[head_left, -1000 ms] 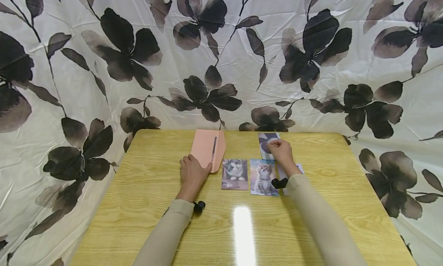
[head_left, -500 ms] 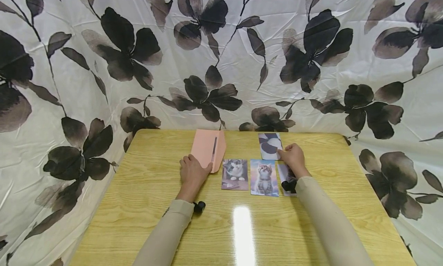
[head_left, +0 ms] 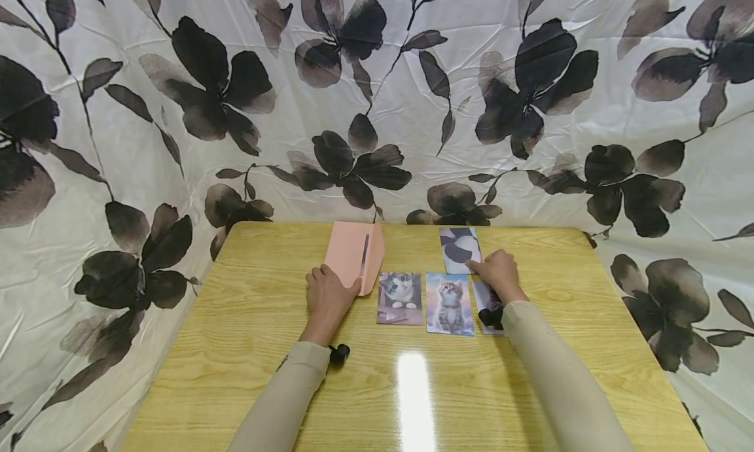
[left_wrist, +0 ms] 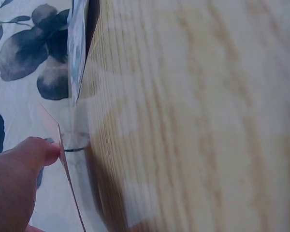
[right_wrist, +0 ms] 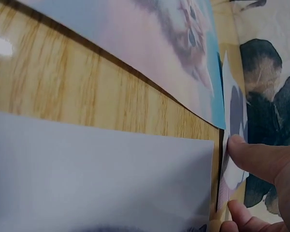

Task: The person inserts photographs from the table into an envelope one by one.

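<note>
My left hand (head_left: 330,298) grips the near edge of a pink envelope (head_left: 344,246); its thumb lies on the paper in the left wrist view. The envelope's flap is folded out to the right, and a dark strip shows beside it. On the right, my right hand (head_left: 497,272) pinches the near right corner of a picture card (head_left: 459,246) with dark and white shapes, thumb on its face. In front lie a card with a grey-and-white cat (head_left: 400,301), a card with a tabby kitten (head_left: 449,308) and a third card (head_left: 480,298), partly hidden under my right wrist.
The yellow wood-grain table (head_left: 235,386) carries a bright light reflection near its front. A white cloth with dark flowers (head_left: 353,157) hangs right behind the table and along its sides.
My right hand has slid from the middle of the far card to its near right corner, uncovering its picture. The left hand stays at the envelope.
</note>
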`<state>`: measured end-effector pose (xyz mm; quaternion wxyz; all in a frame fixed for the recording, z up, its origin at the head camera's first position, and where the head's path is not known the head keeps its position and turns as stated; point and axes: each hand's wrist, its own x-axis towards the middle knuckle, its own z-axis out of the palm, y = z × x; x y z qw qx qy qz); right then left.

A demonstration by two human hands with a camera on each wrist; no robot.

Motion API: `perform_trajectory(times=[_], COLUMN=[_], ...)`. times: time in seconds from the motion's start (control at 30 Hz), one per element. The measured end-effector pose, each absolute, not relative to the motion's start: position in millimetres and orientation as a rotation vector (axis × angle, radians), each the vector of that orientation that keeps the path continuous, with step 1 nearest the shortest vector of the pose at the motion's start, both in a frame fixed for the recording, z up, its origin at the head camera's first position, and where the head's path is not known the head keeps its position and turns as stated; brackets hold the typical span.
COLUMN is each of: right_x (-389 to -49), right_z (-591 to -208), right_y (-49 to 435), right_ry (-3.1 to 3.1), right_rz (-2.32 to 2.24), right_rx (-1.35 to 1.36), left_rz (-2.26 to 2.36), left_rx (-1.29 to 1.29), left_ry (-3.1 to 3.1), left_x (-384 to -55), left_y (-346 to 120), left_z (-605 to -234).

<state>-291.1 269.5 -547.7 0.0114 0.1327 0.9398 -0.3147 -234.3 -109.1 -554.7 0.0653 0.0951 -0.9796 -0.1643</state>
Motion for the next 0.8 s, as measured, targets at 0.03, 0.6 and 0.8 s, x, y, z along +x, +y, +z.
perform_trajectory(times=[0.03,0.6,0.8], right_x=[-291.2,-292.1,-292.6], right_z=[-547.8,-544.4,-544.3], right_y=[269.8,263.4,261.7], right_ry=[2.935,2.89,2.907], right_rz=[-0.962,-0.907,-0.983], right_rx=[0.412,0.563,0.563], left_rz=[-0.497,-0.495,-0.512], left_rx=[0.287,0.278,0.29], left_ry=[-2.956,-2.922,-2.922], left_x=[-234.3,-233.1,-232.3], left_y=[-109.2,-108.2,-107.7], left_z=[-554.8,-555.1,-553.0])
